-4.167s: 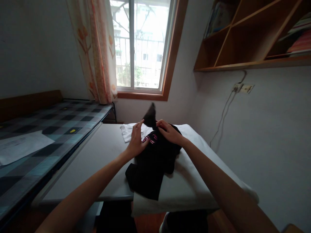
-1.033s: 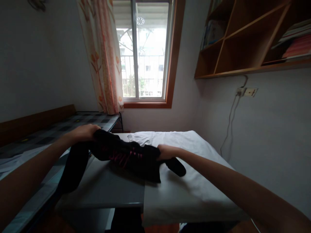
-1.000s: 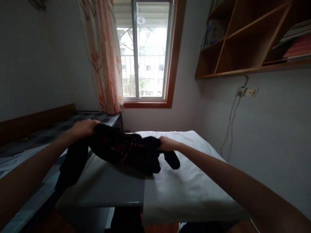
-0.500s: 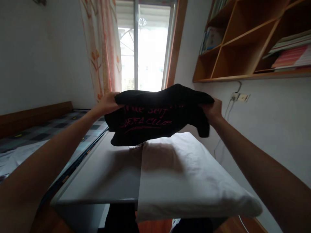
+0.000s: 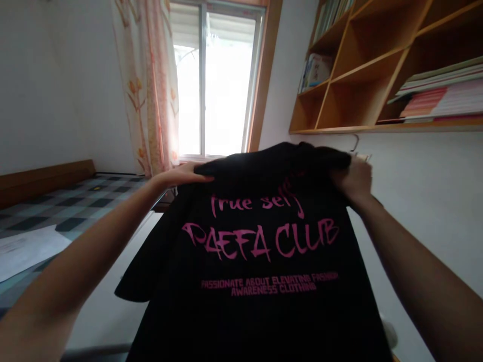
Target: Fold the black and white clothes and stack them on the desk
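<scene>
A black T-shirt (image 5: 264, 322) with pink lettering hangs spread out in front of me, its printed side facing me. My left hand (image 5: 188, 173) is closed on the upper left shoulder, thumb on the near side. At the opposite shoulder, my right hand (image 5: 356, 181) grips the cloth, slightly blurred. One sleeve droops at the left, below my left hand. The shirt's lower end runs out of view at the bottom and covers most of the table (image 5: 101, 306) behind it.
To the left is a bed (image 5: 75, 206) with a checked cover and a white paper (image 5: 30, 251). A wooden shelf (image 5: 362, 95) with books juts from the right wall. Beyond the shirt are a window (image 5: 226, 85) and a flowered curtain (image 5: 147, 90).
The T-shirt was bunched and lifted over the table; now it hangs down at full length with its print readable. The white cloth on the table has become almost wholly hidden behind it.
</scene>
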A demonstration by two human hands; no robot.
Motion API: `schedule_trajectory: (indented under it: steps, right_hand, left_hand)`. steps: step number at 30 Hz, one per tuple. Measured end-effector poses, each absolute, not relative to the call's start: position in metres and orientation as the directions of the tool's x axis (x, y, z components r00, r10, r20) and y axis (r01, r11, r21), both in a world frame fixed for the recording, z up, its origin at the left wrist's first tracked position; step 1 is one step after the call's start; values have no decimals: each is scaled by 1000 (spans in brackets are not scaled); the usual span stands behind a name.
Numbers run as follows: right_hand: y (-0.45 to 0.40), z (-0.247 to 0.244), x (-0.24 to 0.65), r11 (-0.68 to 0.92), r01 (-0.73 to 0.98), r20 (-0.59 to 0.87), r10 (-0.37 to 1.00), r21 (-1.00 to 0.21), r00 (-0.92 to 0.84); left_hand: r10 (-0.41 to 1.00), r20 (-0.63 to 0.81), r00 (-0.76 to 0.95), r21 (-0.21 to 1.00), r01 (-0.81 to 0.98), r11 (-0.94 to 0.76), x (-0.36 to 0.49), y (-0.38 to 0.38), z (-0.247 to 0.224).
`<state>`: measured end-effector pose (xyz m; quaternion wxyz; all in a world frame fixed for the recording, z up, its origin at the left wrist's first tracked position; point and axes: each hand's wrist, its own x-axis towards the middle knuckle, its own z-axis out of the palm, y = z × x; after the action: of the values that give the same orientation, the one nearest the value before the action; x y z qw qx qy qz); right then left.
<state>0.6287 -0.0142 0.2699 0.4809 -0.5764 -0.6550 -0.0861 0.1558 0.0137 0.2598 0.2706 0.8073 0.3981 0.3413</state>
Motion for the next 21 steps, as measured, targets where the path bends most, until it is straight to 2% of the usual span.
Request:
schedule_trajectory:
  steps: [1,2,5,7,8,10,13,15,18,21]
  right_hand:
    - [-4,250,629,107,918,729,646,-381,227]
    - [6,228,629,-38,948,677,691,-316,253]
    - [40,152,633,-228,974,393,893,-21,217]
    - [62,105,636,-282,957,110,955,66,274]
    - [72,85,637,-263,961,19,965,86,263]
    - [90,55,637,-219,968,-56,972,123,227]
    - [114,35,631,-167,972,-27,984,167,174]
    - [129,31,624,-123,981,32,992,150,120]
    - [152,30,614,-11,1000,144,989,23,8]
    - [172,26,606,112,984,164,983,-139,-89]
  left_hand:
    - [828,292,479,675,511,-533,161,29,241]
    - [845,237,479,647,571,-505,166,43,220]
    - [898,86,431,686,628,-367,181,74,155]
    - [902,33,431,698,635,-330,188,89,119]
    - [903,11,430,702,640,-313,190,95,104]
    - [901,-37,432,697,657,-287,193,110,83]
    - [891,-132,434,676,697,-240,194,134,63]
    - [873,-230,430,640,743,-198,195,149,53]
    - [849,-319,420,612,776,-154,198,162,41]
    - [831,-305,465,683,715,-149,202,166,33]
